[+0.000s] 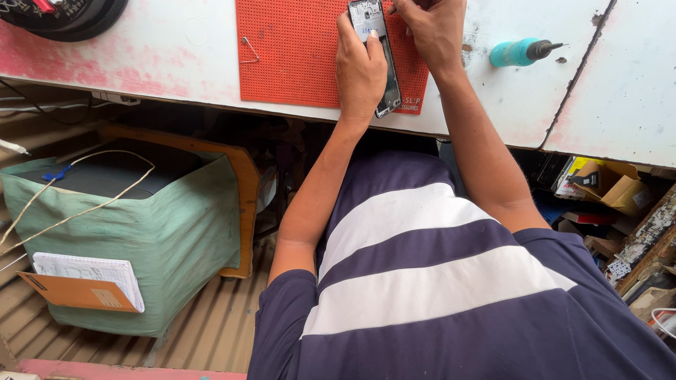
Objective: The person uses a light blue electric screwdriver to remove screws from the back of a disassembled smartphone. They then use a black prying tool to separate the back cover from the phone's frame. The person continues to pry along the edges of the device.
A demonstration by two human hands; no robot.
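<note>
Orange mat [296,63] bears an opened phone [380,63] in left hand [359,70] grip; right hand [433,28] perhaps pinching, teal bottle [521,52] nearby.

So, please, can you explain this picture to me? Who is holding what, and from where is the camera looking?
There is no machine here, only a person. A camera on the person's head looks down over the striped shirt to a worn white table. The left hand grips an opened phone lying on an orange mat. The right hand works at the phone's top; any tool in it is hidden. A teal bottle lies to the right.
</note>
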